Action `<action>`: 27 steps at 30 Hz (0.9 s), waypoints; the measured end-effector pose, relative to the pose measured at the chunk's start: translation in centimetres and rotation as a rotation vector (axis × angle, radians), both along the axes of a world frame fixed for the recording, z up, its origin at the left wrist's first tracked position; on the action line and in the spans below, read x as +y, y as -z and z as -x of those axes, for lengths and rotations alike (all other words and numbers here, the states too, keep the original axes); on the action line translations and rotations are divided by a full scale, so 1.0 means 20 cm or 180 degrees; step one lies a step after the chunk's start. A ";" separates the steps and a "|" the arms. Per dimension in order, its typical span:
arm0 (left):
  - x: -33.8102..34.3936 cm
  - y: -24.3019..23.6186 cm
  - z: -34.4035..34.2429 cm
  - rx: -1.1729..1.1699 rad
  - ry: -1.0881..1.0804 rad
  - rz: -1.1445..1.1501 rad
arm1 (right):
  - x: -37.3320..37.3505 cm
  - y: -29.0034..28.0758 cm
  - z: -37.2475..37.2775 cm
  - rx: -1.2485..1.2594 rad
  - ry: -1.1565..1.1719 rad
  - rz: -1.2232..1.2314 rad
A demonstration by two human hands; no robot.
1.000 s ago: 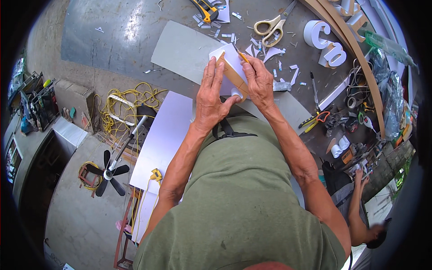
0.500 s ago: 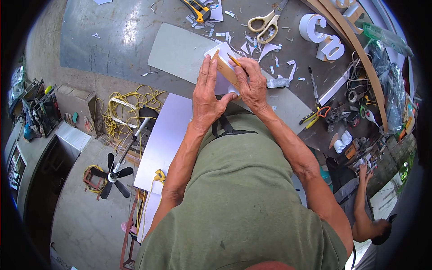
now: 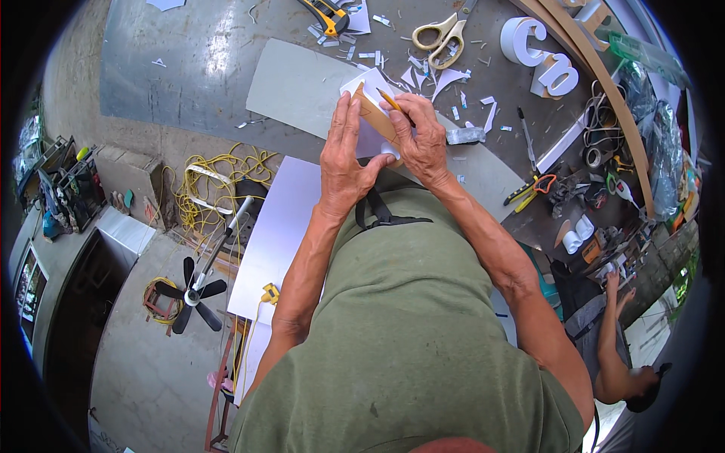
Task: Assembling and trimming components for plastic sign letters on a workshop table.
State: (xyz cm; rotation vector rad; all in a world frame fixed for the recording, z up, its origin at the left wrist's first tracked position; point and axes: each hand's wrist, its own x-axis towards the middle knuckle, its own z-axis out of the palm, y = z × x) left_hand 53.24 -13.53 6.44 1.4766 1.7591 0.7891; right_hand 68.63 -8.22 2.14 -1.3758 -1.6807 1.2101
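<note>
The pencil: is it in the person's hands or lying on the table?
In hand: the right hand grips the yellow pencil, its pointed end sticking out over the white piece.

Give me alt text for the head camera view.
A person's right hand holds a slim yellow pencil over a white sheet, while the left hand rests against a flat brown strip on it. Cream-handled metal scissors and white scraps lie beyond.

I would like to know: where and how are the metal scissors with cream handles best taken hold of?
Probably by the two cream finger loops, coming from the near side: the scissors lie with these loops toward that side, while the blades point away, to the upper right.
</note>
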 end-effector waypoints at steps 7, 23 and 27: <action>0.00 0.00 0.00 0.0017 -0.0010 -0.0024 | 0.01 0.01 0.00 -0.0042 -0.0013 -0.0088; 0.01 -0.01 -0.01 0.0132 0.0042 0.0000 | 0.03 -0.03 -0.03 -0.0008 0.0026 0.0003; 0.01 0.00 -0.01 0.0120 -0.0005 0.0006 | 0.02 -0.12 -0.05 -0.0107 -0.0028 0.0214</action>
